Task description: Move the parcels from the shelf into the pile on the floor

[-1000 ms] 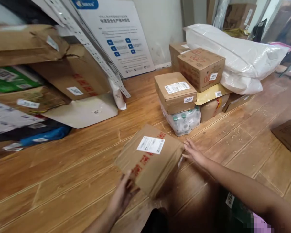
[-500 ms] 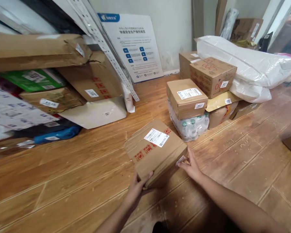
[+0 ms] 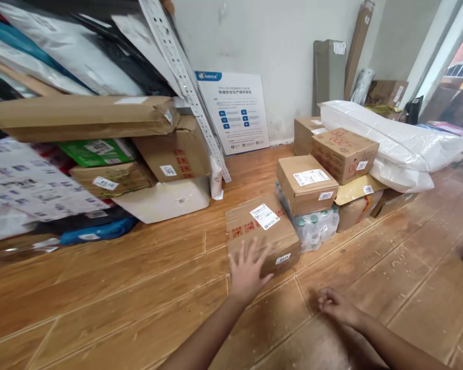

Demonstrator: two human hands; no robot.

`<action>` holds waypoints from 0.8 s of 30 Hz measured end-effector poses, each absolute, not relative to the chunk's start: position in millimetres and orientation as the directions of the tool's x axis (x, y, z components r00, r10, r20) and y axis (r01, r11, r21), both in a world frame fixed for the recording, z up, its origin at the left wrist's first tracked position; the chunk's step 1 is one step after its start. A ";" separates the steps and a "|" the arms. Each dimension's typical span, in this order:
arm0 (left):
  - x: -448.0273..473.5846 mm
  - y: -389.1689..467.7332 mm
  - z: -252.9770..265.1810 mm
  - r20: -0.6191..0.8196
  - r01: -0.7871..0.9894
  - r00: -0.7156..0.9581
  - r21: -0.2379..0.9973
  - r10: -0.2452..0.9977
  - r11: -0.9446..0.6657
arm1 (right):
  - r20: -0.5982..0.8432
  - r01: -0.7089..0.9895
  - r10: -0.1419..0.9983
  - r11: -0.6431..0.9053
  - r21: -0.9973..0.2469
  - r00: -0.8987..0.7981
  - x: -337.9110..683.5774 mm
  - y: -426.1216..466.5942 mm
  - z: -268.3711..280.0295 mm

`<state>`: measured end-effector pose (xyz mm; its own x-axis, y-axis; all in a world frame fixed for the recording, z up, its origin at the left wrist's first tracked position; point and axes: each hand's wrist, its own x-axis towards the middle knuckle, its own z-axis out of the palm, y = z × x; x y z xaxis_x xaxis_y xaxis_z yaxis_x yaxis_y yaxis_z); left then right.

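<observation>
Parcels crowd wood floor (image 3: 100, 303): bottle pack (image 3: 316, 228) w/ box on top just at 3 o'clock of cardboard box (image 3: 260, 236). Left hand (image 3: 249, 270) spread flat on box's near side; right hand (image 3: 334, 306) loosely curled, apart, at 4 o'clock.

Two bare forearms come in from the bottom edge, with no sleeve, cuff or glove on either as far as they show. The left hand (image 3: 249, 270) wears no ring, watch or band at the wrist. The right hand (image 3: 336, 306) is likewise plain, with nothing on its wrist. The fingers (image 3: 242, 255) carry no tape or markings; the nails are too small to judge.
</observation>
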<state>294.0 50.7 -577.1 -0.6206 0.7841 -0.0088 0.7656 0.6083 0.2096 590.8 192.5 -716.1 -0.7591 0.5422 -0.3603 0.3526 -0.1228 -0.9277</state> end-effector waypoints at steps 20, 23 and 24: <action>177.8 150.7 -550.4 -0.123 0.622 -0.767 0.095 0.630 0.777 | -0.442 0.472 0.575 -0.109 -0.875 -0.688 657.7 223.2 -670.1; 177.2 149.5 -550.9 -0.134 0.707 -0.685 0.117 0.716 0.698 | -0.491 0.524 0.581 -0.127 -0.842 -0.649 648.0 216.2 -659.7; 186.2 136.1 -555.5 -0.130 0.754 -0.629 0.139 0.766 0.642 | -0.511 0.542 0.585 -0.139 -0.828 -0.630 645.7 209.3 -653.4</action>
